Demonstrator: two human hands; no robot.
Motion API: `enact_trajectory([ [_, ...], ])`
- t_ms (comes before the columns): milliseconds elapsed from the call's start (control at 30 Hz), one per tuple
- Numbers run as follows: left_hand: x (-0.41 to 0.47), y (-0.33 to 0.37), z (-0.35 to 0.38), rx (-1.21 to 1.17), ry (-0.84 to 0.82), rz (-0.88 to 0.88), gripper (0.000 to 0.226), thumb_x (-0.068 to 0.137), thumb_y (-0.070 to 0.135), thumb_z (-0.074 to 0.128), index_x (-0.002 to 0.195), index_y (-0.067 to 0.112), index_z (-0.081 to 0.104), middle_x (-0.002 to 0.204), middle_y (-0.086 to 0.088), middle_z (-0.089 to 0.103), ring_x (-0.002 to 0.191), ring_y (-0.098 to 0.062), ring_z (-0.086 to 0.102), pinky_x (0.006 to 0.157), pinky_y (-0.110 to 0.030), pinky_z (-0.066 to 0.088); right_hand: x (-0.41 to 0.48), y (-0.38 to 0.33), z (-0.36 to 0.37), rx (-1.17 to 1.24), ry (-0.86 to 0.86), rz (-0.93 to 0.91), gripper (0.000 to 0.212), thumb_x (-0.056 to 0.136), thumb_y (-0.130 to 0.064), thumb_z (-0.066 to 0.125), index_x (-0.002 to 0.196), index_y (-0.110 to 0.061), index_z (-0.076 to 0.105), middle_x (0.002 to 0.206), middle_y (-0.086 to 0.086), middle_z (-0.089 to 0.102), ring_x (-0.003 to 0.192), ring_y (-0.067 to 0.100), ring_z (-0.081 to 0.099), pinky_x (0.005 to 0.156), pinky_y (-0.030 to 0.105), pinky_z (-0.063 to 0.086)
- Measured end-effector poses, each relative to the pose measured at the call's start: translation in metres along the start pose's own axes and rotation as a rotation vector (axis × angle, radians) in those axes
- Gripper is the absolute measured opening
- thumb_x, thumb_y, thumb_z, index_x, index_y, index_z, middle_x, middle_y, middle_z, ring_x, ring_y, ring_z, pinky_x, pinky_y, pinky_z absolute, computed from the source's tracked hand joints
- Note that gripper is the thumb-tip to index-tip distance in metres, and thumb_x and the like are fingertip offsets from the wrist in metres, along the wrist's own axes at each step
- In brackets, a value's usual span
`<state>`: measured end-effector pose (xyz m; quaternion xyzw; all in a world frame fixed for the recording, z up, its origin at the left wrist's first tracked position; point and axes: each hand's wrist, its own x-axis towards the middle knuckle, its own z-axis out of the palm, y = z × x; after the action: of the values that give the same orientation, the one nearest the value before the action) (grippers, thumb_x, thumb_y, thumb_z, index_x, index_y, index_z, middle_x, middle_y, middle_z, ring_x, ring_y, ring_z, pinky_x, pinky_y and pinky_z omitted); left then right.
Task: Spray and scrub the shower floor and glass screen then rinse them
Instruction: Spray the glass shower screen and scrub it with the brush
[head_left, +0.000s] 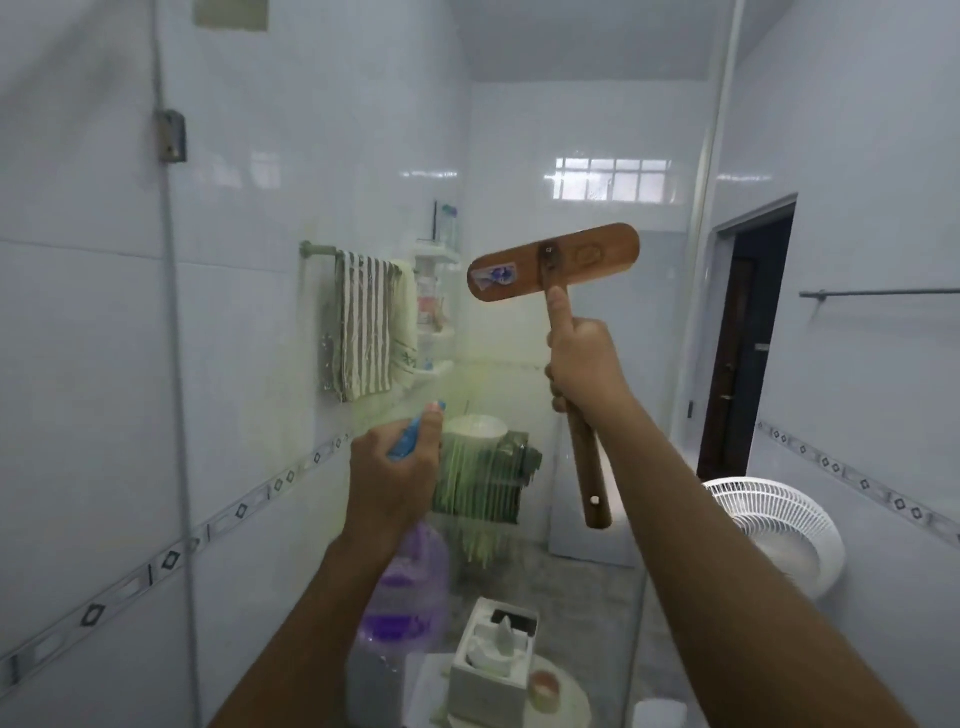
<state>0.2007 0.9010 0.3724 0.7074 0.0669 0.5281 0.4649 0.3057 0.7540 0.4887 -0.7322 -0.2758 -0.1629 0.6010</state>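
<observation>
Shower cleaning: both hands occupied at the screen.
Left hand (387, 478): fingers curled round blue spray bottle (410, 439), near centre. Right hand (582, 358): grips wooden brush (553, 262) by its handle, one finger straight along it, head raised before glass screen (597, 130). Green streaks (467, 483) on glass; striped towel (363, 322) behind, far left; white fan (774, 525) right.

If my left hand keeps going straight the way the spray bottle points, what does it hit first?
Most likely the glass screen, right where the green streaks run down it. The left hand and its spray bottle look close to the pane, though the gap is hard to judge.
</observation>
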Motion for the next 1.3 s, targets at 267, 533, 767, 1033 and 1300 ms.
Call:
enact_trajectory([
  [267, 0.037, 0.009, 0.002, -0.032, -0.041, -0.048, 0.047, 0.099, 0.041, 0.064, 0.067, 0.006, 0.070, 0.062, -0.015, 0.068, 0.063, -0.042, 0.068, 0.061, -0.057, 0.061, -0.002, 0.019, -0.009, -0.062, -0.013, -0.026, 0.062, 0.098, -0.068, 0.031, 0.060, -0.019, 0.039, 0.049, -0.004, 0.035, 0.043, 0.014, 0.037, 0.048, 0.029, 0.039],
  [533, 0.032, 0.004, -0.012, 0.004, 0.005, 0.040, 0.070, 0.090, 0.062, 0.062, 0.067, -0.003, 0.067, 0.061, -0.022, 0.064, 0.056, -0.045, 0.063, 0.052, -0.058, 0.056, 0.001, 0.010, 0.002, -0.012, -0.042, 0.012, 0.059, 0.100, -0.065, 0.030, 0.067, -0.016, 0.041, 0.055, 0.000, 0.037, 0.045, 0.014, 0.038, 0.042, 0.024, 0.037],
  [767, 0.027, 0.006, -0.018, 0.022, 0.004, 0.081, 0.070, 0.088, 0.063, 0.063, 0.064, -0.003, 0.067, 0.057, -0.021, 0.064, 0.051, -0.043, 0.062, 0.048, -0.056, 0.055, -0.019, 0.041, 0.038, 0.061, 0.024, -0.060, 0.062, 0.099, -0.065, 0.032, 0.062, -0.018, 0.044, 0.051, -0.002, 0.042, 0.045, 0.014, 0.041, 0.047, 0.029, 0.035],
  [1033, 0.019, 0.004, -0.034, 0.062, 0.059, 0.122, 0.066, 0.095, 0.056, 0.060, 0.064, -0.003, 0.063, 0.057, -0.021, 0.061, 0.053, -0.043, 0.061, 0.050, -0.056, 0.054, -0.151, 0.160, 0.098, 0.009, -0.120, 0.141, 0.055, 0.091, -0.066, 0.032, 0.084, -0.026, 0.069, 0.075, 0.005, 0.070, 0.068, 0.010, 0.067, 0.065, 0.034, 0.058],
  [1300, 0.028, -0.019, -0.050, 0.174, 0.078, 0.012, 0.064, 0.091, 0.061, 0.053, 0.064, 0.006, 0.066, 0.057, -0.012, 0.065, 0.053, -0.034, 0.066, 0.054, -0.055, 0.058, -0.013, 0.022, 0.064, 0.030, -0.007, -0.065, 0.060, 0.098, -0.068, 0.031, 0.064, -0.020, 0.043, 0.053, -0.002, 0.042, 0.046, 0.015, 0.041, 0.048, 0.031, 0.037],
])
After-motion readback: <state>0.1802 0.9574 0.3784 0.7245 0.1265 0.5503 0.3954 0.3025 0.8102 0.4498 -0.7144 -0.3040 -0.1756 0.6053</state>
